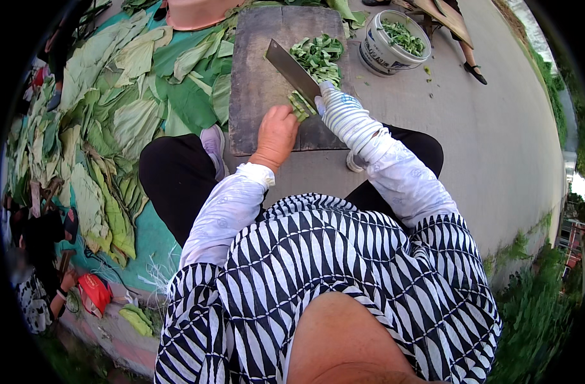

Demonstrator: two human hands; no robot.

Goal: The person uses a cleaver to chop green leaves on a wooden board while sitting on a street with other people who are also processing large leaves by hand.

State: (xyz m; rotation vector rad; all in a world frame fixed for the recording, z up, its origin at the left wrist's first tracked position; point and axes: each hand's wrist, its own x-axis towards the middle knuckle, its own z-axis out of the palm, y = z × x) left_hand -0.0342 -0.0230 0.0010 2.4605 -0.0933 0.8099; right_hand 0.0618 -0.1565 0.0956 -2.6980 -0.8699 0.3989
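In my gloved right hand is a cleaver, its broad blade slanting up and left across a wooden board. Bare and curled, my left hand grips a small bundle of cut green leaves close beside the blade's lower end. Part of that bundle is hidden by the fingers and the cleaver. Beyond the blade, a heap of chopped green leaves lies on the board. The right glove is white with stripes.
Large green leaves spread over a green sheet at left. A white bucket of chopped leaves stands right of the board. A pink tub is at the far side. Other people sit at the left edge and far right; a red bag lies lower left.
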